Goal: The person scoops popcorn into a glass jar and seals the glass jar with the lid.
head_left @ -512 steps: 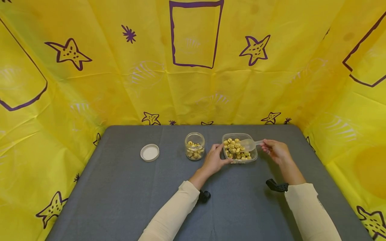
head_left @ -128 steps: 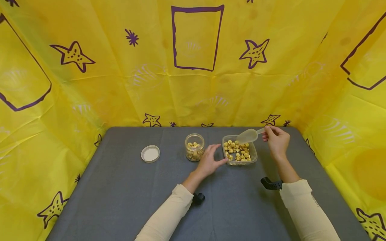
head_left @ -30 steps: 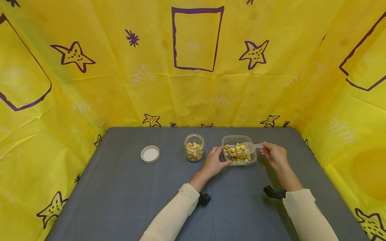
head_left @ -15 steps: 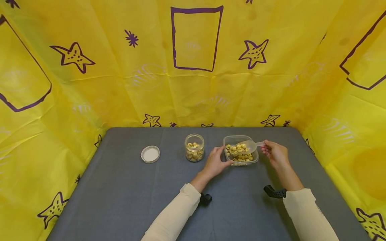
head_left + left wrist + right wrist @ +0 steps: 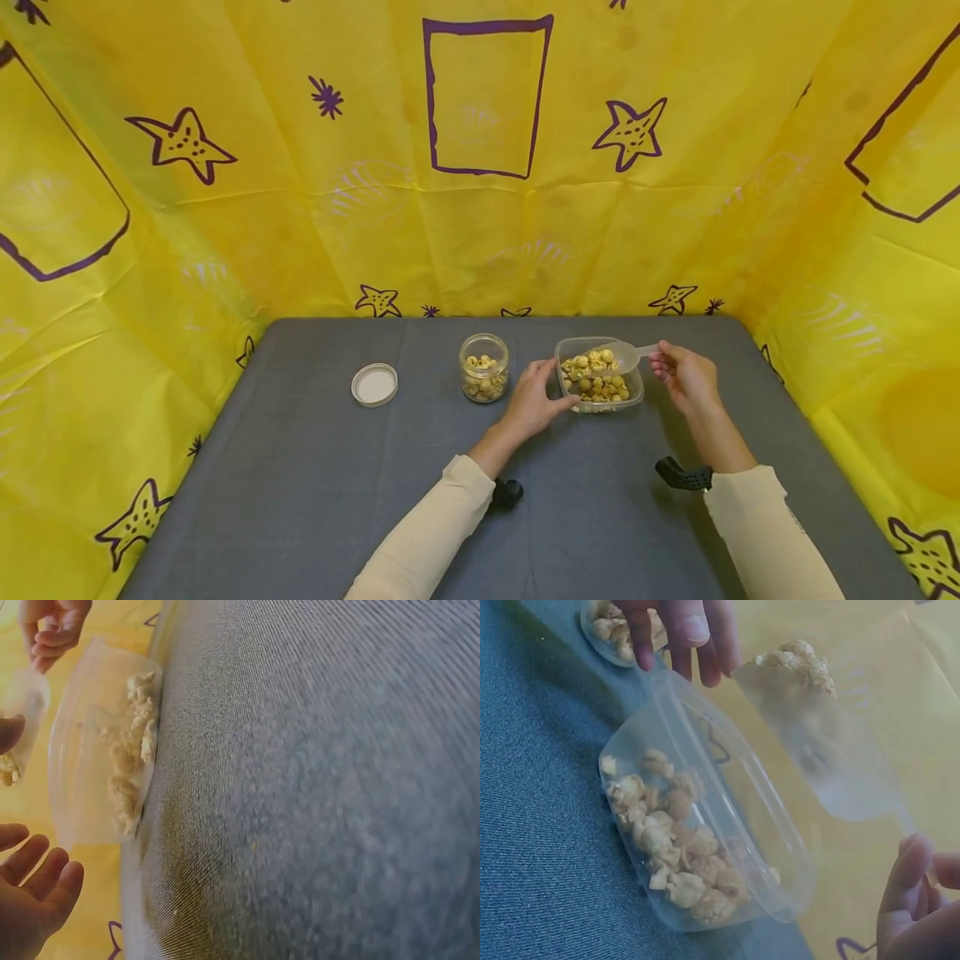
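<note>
My right hand (image 5: 688,382) pinches the handle of a translucent plastic scoop (image 5: 627,356). Caramel popcorn (image 5: 799,664) fills the scoop, which is raised over a clear plastic tub (image 5: 769,900). More popcorn (image 5: 682,862) lies in the tub's bottom. At the tub's left side is my left hand (image 5: 531,406), fingers fairly straight, its thumb by the near left corner; the left wrist view shows those fingers (image 5: 56,877) beside the tub's end. Left of that hand stands an uncapped clear jar (image 5: 484,385), partly filled with popcorn.
A round white-lined lid (image 5: 374,385) lies left of the jar on the dark grey tabletop (image 5: 300,492). Yellow patterned cloth (image 5: 480,242) hangs behind the table and along both sides. Black wrist cameras (image 5: 681,475) are strapped to both wrists.
The right hand has raised the loaded scoop slightly within the last second. Since the earliest frame, the tub holds less popcorn. Tub and left hand shifted slightly right a moment ago.
</note>
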The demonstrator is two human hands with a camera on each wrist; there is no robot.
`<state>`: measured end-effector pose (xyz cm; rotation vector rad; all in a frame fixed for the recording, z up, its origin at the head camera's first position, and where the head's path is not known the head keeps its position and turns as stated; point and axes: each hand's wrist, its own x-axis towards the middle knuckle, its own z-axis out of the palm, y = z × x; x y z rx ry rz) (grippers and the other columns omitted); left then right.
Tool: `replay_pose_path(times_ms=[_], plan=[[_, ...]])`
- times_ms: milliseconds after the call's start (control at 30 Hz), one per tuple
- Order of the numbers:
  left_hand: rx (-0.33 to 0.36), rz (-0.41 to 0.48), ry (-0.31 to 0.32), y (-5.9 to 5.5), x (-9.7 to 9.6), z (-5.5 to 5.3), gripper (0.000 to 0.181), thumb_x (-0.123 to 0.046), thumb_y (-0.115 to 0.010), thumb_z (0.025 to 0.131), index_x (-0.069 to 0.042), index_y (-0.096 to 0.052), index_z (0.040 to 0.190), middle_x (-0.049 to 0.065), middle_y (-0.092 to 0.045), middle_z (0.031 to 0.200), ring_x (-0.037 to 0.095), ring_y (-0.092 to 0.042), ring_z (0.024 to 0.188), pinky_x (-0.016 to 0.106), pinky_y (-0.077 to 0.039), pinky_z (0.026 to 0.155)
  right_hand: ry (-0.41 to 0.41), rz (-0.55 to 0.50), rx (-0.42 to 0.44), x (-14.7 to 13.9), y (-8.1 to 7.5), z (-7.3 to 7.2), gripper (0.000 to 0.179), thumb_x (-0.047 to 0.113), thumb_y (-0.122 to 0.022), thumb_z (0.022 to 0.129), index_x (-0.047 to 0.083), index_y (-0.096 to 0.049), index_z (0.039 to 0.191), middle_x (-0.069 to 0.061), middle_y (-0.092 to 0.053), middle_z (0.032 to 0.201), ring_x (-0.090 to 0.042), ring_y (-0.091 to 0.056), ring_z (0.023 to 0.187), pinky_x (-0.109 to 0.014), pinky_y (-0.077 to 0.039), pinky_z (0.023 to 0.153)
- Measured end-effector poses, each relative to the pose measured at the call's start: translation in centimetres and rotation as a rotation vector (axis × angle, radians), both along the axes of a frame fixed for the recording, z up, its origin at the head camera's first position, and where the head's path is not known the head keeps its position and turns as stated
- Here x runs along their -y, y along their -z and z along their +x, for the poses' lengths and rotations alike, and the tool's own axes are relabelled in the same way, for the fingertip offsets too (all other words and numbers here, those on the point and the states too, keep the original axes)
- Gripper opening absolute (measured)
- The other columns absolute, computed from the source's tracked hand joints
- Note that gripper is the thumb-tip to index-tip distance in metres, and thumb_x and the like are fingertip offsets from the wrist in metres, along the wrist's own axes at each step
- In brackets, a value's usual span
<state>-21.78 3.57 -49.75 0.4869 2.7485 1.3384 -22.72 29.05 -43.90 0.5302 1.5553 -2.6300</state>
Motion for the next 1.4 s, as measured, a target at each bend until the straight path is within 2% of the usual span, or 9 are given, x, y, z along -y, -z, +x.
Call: replay_pose_path(times_ms=[167, 633, 933, 1200, 1400], plan=[[-0.021, 0.026, -0.008, -0.5, 0.2, 0.1, 0.074, -0.035, -0.073, 0.087, -0.009, -0.040, 0.148, 0.014, -0.043, 0.144, 0.031, -0.047, 0.131, 0.049, -0.043, 0.104, 0.011, -0.003, 0.006, 0.1, -0.3, -0.2, 0.031, 0.010, -0.058, 0.097, 0.006, -0.073, 0.071, -0.002, -0.069, 0.063, -0.011, -0.060, 0.053, -0.020, -0.052, 0.055], [-0.078, -0.029, -0.038, -1.8, 0.7, 0.5, 0.075, -0.041, -0.073, 0.086, -0.010, -0.042, 0.147, 0.012, -0.046, 0.144, 0.030, -0.048, 0.130, 0.047, -0.042, 0.106, 0.026, -0.052, -0.029, 0.7, -1.1, -0.8, 0.029, 0.007, -0.058, 0.096, 0.003, -0.072, 0.071, -0.004, -0.069, 0.062, -0.013, -0.061, 0.051, -0.021, -0.052, 0.053], [-0.092, -0.011, -0.063, -2.7, 1.3, 0.5, 0.077, -0.042, -0.074, 0.084, -0.009, -0.042, 0.147, 0.013, -0.046, 0.143, 0.031, -0.048, 0.130, 0.047, -0.043, 0.105, 0.012, -0.065, -0.049, 1.5, -1.7, -0.8, 0.032, 0.007, -0.057, 0.097, 0.004, -0.072, 0.069, -0.004, -0.069, 0.062, -0.012, -0.061, 0.051, -0.020, -0.052, 0.053], [-0.091, 0.031, -0.052, -3.5, 1.9, 0.5, 0.078, -0.040, -0.074, 0.085, -0.008, -0.041, 0.148, 0.014, -0.044, 0.144, 0.030, -0.047, 0.131, 0.047, -0.042, 0.107, 0.026, -0.065, -0.076, 2.3, -2.1, -1.0, 0.033, 0.007, -0.056, 0.097, 0.003, -0.073, 0.070, -0.004, -0.069, 0.061, -0.012, -0.060, 0.049, -0.020, -0.052, 0.052], [-0.103, 0.039, -0.077, -4.1, 2.5, 0.5, 0.077, -0.039, -0.075, 0.084, -0.010, -0.042, 0.147, 0.013, -0.045, 0.143, 0.030, -0.048, 0.130, 0.048, -0.043, 0.106, 0.024, -0.056, -0.082, 3.0, -2.5, -1.3, 0.032, 0.007, -0.056, 0.098, 0.003, -0.073, 0.071, -0.004, -0.069, 0.062, -0.012, -0.060, 0.050, -0.020, -0.051, 0.052]])
